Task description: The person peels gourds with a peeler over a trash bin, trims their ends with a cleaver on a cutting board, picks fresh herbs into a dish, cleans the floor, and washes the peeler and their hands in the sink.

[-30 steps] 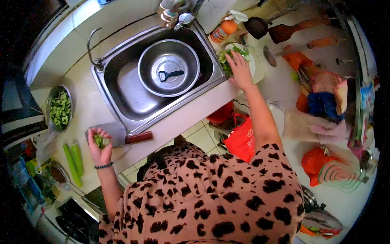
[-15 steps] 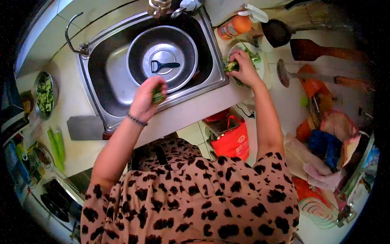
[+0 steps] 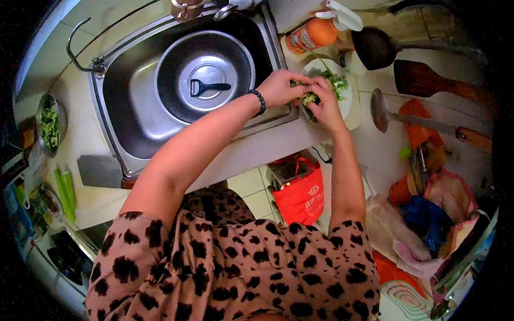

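Note:
My left hand (image 3: 281, 88), with a dark beaded bracelet on its wrist, reaches across to the right of the sink. Its fingers are closed at a small bunch of green vegetable pieces (image 3: 309, 98). My right hand (image 3: 324, 105) curls around the same bunch from the other side, and the fingertips of both hands meet. They hide most of the pieces. Beneath and beside them sits a white plate (image 3: 347, 111) with leafy green herbs (image 3: 336, 81) on it.
A metal basin (image 3: 160, 88) holding a black peeler (image 3: 211, 86) stands in the sink (image 3: 131, 120). A cleaver (image 3: 100, 171), green stalks (image 3: 65, 192) and a bowl of cut greens (image 3: 50, 125) lie left. An orange spray bottle (image 3: 313, 35) stands behind the plate; utensils hang right.
My left hand has moved right from the basin's front rim, where it held something green, to meet my right hand over the plate. My right hand has stayed near the plate.

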The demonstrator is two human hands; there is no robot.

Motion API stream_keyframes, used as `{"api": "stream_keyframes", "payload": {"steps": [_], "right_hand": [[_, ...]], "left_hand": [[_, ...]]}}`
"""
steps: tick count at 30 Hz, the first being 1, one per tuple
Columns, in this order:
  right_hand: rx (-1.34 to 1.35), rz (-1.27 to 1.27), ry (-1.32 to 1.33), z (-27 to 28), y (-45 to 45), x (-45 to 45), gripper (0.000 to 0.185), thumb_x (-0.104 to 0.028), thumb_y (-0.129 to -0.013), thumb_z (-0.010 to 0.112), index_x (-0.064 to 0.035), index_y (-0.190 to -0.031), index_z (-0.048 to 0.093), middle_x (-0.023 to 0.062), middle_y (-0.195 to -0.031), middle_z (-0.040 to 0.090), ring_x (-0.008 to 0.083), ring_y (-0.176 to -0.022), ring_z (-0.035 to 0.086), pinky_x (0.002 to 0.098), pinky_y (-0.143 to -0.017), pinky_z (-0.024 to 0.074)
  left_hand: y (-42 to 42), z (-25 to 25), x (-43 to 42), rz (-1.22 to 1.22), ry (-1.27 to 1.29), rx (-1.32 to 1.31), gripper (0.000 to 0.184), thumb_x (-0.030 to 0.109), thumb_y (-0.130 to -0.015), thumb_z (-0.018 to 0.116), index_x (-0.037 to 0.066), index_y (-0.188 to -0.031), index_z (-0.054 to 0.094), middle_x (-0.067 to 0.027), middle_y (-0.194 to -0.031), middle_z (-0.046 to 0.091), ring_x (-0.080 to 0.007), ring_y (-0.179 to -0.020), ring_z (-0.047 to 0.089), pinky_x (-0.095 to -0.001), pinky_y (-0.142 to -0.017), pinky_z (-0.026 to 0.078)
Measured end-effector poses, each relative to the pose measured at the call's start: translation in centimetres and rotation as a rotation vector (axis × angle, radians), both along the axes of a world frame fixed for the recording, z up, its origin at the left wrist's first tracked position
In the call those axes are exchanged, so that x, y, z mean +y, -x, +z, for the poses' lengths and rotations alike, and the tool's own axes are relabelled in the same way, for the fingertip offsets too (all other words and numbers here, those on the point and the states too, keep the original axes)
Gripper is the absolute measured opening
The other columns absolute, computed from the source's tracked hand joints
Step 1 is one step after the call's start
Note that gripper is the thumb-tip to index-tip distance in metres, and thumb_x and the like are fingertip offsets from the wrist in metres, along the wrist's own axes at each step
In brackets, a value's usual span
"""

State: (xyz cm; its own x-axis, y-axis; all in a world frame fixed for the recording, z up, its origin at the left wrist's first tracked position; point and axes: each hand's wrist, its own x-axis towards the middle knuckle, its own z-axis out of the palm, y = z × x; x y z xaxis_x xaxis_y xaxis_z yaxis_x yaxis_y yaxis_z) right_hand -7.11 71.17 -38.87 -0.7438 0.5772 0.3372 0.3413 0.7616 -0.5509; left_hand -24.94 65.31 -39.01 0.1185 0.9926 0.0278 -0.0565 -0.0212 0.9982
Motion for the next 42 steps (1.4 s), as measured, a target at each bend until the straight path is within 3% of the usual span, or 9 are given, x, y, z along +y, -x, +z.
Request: {"api": "stream_keyframes", "payload": {"steps": [6, 15, 18, 24, 26, 30, 35, 38, 42], "right_hand": [[0.058, -0.022, 0.043, 1.0, 0.2, 0.7, 0.032, 0.005, -0.060, 0.063, -0.0047, -0.090, 0.057, 0.0103, -0.091, 0.060, 0.0306, -0.091, 0.051, 0.0365, -0.080, 0.0421], [0.068, -0.029, 0.098, 2.6, 1.2, 1.1, 0.028, 0.004, -0.062, 0.063, -0.0038, -0.089, 0.057, 0.0100, -0.085, 0.059, 0.0288, -0.085, 0.053, 0.0350, -0.074, 0.0435], [0.079, 0.000, 0.162, 3.3, 1.4, 1.4, 0.025, 0.004, -0.065, 0.063, -0.0038, -0.088, 0.057, 0.0097, -0.085, 0.059, 0.0285, -0.085, 0.053, 0.0348, -0.075, 0.0434], [-0.009, 0.042, 0.229, 4.2, 1.1, 1.5, 0.022, -0.001, -0.069, 0.067, -0.0035, -0.087, 0.056, 0.0088, -0.086, 0.058, 0.0265, -0.085, 0.054, 0.0342, -0.076, 0.0437], [-0.017, 0.041, 0.303, 4.4, 1.1, 1.6, 0.022, -0.004, -0.070, 0.069, -0.0031, -0.087, 0.056, 0.0086, -0.086, 0.059, 0.0245, -0.085, 0.056, 0.0333, -0.076, 0.0439], [-0.016, 0.015, 0.357, 4.8, 1.8, 2.4, 0.019, -0.006, -0.073, 0.068, -0.0024, -0.088, 0.057, 0.0085, -0.085, 0.059, 0.0233, -0.084, 0.057, 0.0322, -0.077, 0.0439], [0.011, 0.038, 0.359, 5.5, 4.7, 3.6, 0.014, -0.009, -0.078, 0.064, -0.0021, -0.088, 0.057, 0.0084, -0.086, 0.060, 0.0219, -0.086, 0.058, 0.0308, -0.079, 0.0436], [-0.023, 0.036, 0.327, 4.9, 4.9, 3.7, 0.015, -0.009, -0.078, 0.063, -0.0019, -0.089, 0.055, 0.0085, -0.087, 0.059, 0.0214, -0.087, 0.057, 0.0302, -0.080, 0.0430], [-0.012, 0.032, 0.421, 5.2, 4.7, 3.6, 0.016, -0.006, -0.078, 0.062, -0.0018, -0.091, 0.054, 0.0086, -0.088, 0.059, 0.0216, -0.088, 0.056, 0.0302, -0.081, 0.0426]], "left_hand": [[0.9, 0.8, 0.4, -0.063, 0.166, -0.003, 0.021, 0.011, -0.082, 0.051, -0.001, -0.093, 0.063, -0.0069, -0.077, 0.064, -0.0158, -0.061, 0.065, -0.0269, -0.056, 0.051], [0.4, 1.8, 0.8, 0.087, 0.359, -0.125, 0.013, 0.008, -0.078, 0.065, -0.001, -0.087, 0.062, -0.0078, -0.078, 0.065, -0.0158, -0.066, 0.063, -0.0261, -0.061, 0.051], [0.4, 0.6, 0.8, 0.135, 0.403, -0.412, 0.012, 0.007, -0.076, 0.066, -0.001, -0.085, 0.063, -0.0077, -0.077, 0.065, -0.0148, -0.067, 0.062, -0.0253, -0.060, 0.049], [-0.1, 1.4, 0.4, 0.196, 0.369, -0.170, 0.013, 0.007, -0.073, 0.068, 0.000, -0.083, 0.065, -0.0066, -0.075, 0.065, -0.0108, -0.064, 0.058, -0.0244, -0.059, 0.048], [0.0, 2.4, 0.2, 0.249, 0.215, 0.109, 0.016, 0.004, -0.066, 0.068, 0.001, -0.082, 0.068, -0.0075, -0.068, 0.065, -0.0113, -0.059, 0.059, -0.0252, -0.057, 0.048], [0.9, 2.6, 0.9, 0.240, 0.202, 0.175, 0.020, 0.005, -0.064, 0.067, 0.004, -0.084, 0.069, -0.0079, -0.066, 0.064, -0.0109, -0.057, 0.057, -0.0267, -0.057, 0.048], [2.9, 3.7, 1.3, 0.352, -0.003, 0.376, 0.023, 0.014, -0.066, 0.074, 0.002, -0.085, 0.068, -0.0149, -0.065, 0.062, -0.0220, -0.058, 0.059, -0.0318, -0.058, 0.047], [2.5, 4.0, 1.3, 0.387, 0.014, 0.504, 0.027, 0.019, -0.066, 0.077, 0.001, -0.082, 0.067, -0.0163, -0.072, 0.063, -0.0206, -0.059, 0.060, -0.0316, -0.060, 0.048], [2.2, 4.1, 1.1, 0.397, -0.045, 0.548, 0.023, 0.016, -0.067, 0.074, 0.000, -0.082, 0.066, -0.0184, -0.078, 0.063, -0.0272, -0.065, 0.061, -0.0336, -0.063, 0.049]]}}
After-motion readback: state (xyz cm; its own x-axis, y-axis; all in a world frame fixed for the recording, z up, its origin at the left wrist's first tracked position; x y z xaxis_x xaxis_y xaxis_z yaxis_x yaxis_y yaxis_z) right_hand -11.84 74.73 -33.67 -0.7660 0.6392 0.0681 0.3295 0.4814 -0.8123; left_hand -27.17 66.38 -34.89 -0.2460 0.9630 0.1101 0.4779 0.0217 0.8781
